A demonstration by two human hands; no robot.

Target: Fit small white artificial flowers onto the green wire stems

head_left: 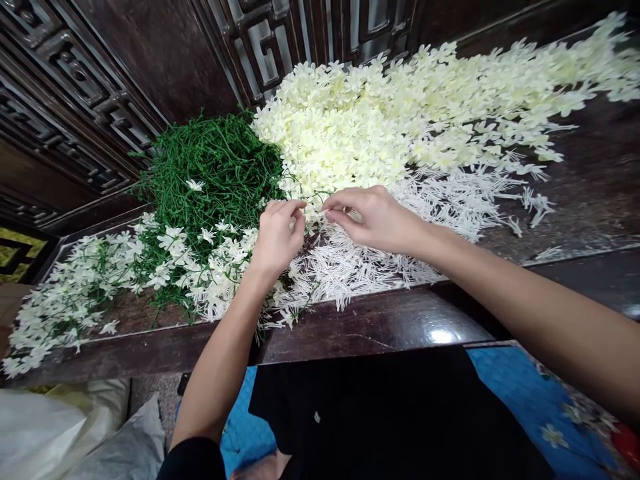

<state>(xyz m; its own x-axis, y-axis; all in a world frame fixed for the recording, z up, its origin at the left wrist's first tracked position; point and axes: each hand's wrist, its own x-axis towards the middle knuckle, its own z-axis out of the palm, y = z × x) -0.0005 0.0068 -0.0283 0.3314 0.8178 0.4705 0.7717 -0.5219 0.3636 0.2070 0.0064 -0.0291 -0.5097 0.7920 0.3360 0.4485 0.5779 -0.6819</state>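
In the head view, a soft black shirt (390, 407) is seen closest, with a bumpy blue cloth (530, 380) below it. Past the shirt, a long, shiny, dark wood bench (370, 330) is covered with heaps. The left hand (277, 233) is held over the heaps, its thumb and fingers bent and nearly closed. The right hand (373, 217) is held just beside it, thumb and first finger close together in a pinch. What is held by either hand is too small to tell. Beneath the hands, thin white sticks (345, 267) are spread like straw. Behind them, pale yellow petals (350, 127), flat and star-shaped, are piled high. Curly green stems (220, 167) are tangled in a round, springy lump behind the left hand. Further left, white flowers (70, 287) on green stalks are heaped. At the back, brown wood (265, 40) is carved into square, twisty shapes.
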